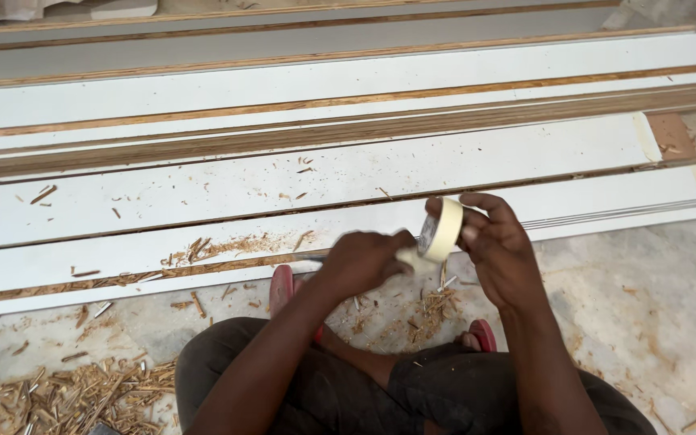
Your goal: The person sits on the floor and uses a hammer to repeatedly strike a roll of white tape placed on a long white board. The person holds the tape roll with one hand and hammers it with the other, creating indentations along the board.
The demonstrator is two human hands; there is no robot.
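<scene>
at the far left, a heap of pale wood shavings and splinters [82,395] lies on the grey concrete floor [654,314], near the squatting person's dark-trousered knee. beyond it, long white-faced boards with raw brown plywood edges [300,181] run left to right across the view, stacked side by side and sprinkled with chips.

moving right, the left hand [364,262] is clenched into a loose fist just beside the tape, seemingly pinching the free end of the strip; the fingertips are blurred, so i cannot tell exactly what they grip. just right of it, the round roll of cream-coloured masking tape [442,229] is held above the nearest board's edge, in front of the knees. the right hand [497,254] grasps the roll, fingers curled over its top and thumb below.

by my reading, the step in hand is freeing or drawing out the tape's end. the next move would call for a steady hold on the roll while the left hand pulls away along the strip, keeping it flat and untwisted.

the roll stands on edge, its open hole facing left toward the left hand; it is a ring, so its axis through the hole runs roughly left to right, slightly tilted.
</scene>
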